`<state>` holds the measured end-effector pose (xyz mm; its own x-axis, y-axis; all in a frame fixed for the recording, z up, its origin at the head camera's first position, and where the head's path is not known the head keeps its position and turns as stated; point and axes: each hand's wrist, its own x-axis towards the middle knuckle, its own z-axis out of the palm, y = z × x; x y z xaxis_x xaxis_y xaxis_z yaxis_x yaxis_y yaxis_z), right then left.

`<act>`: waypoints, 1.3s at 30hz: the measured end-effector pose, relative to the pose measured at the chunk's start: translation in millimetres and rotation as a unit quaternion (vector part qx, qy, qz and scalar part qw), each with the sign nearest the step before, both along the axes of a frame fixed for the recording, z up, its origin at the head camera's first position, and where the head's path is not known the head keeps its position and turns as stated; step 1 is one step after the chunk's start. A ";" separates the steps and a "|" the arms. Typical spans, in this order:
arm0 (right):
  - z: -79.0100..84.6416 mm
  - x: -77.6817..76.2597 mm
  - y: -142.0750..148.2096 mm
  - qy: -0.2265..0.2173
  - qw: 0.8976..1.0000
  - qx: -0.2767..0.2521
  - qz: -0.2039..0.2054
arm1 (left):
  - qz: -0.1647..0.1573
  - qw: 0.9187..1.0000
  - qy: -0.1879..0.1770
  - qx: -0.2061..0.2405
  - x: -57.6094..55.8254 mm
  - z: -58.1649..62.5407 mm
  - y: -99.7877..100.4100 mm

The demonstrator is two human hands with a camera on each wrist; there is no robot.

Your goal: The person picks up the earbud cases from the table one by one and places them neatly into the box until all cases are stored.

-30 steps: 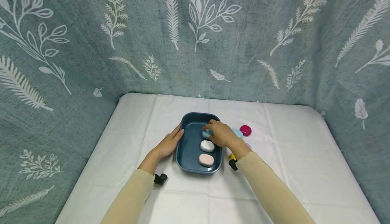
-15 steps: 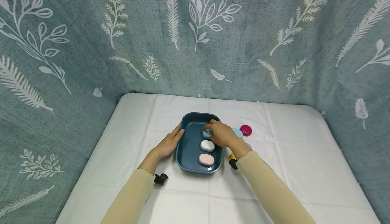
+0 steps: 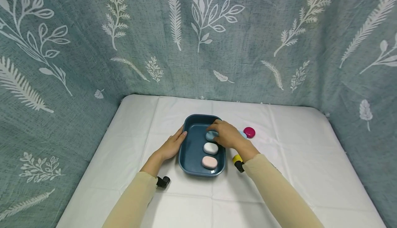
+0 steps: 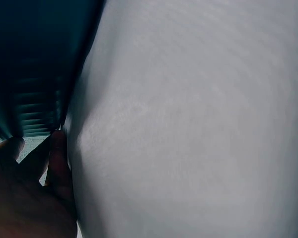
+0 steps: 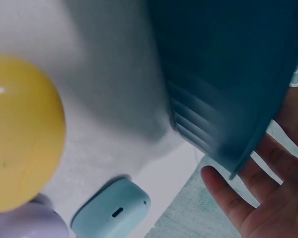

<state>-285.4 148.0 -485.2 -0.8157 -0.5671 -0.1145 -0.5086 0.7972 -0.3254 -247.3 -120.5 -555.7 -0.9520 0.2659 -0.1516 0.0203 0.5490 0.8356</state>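
A dark blue tray [image 3: 191, 152] sits on the white-covered table. My left hand [image 3: 172, 146] rests against its left wall, fingers fairly straight and the thumb at the rim; in the left wrist view, fingertips touch its outer side. Inside the tray's right half lie a blue rounded case [image 3: 211, 136], a white rounded case [image 3: 211, 148] and a pale pink one [image 3: 209, 162]. My right hand [image 3: 229, 135] reaches over the right rim, fingers spread above the blue case and thumb near its edge. In the right wrist view, several fingers extend loosely beside the tray.
Right of the tray lie a magenta round case [image 3: 249, 132], a light blue earbud case [image 5: 111, 208] with a small slot, a yellow rounded object [image 5: 22, 134] and a lilac one [image 5: 30, 223]. A patterned curtain [image 3: 186, 66] hangs behind the table.
The right hand has shifted slightly right, its wrist moving with it, and more of the blue case shows. The left hand, the tray and the cases in it stay in place.
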 end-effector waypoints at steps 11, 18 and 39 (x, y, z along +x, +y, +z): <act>12.9 6.2 8.2 0.004 1.000 -0.023 -0.011 | 0.000 1.000 -0.002 0.003 0.7 0.5 0.4; 20.4 10.6 15.2 0.006 0.999 -0.039 -0.017 | 0.003 1.000 -0.005 -0.001 0.0 -0.5 0.1; 25.7 27.7 56.7 0.038 0.997 -0.051 -0.049 | -0.003 1.000 -0.002 0.000 -0.5 -2.0 0.1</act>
<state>-257.7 204.7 -459.5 -0.8717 -0.4900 0.0030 -0.4560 0.8090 -0.3709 -247.8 -120.4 -557.7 -0.9498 0.2712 -0.1562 0.0193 0.5489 0.8357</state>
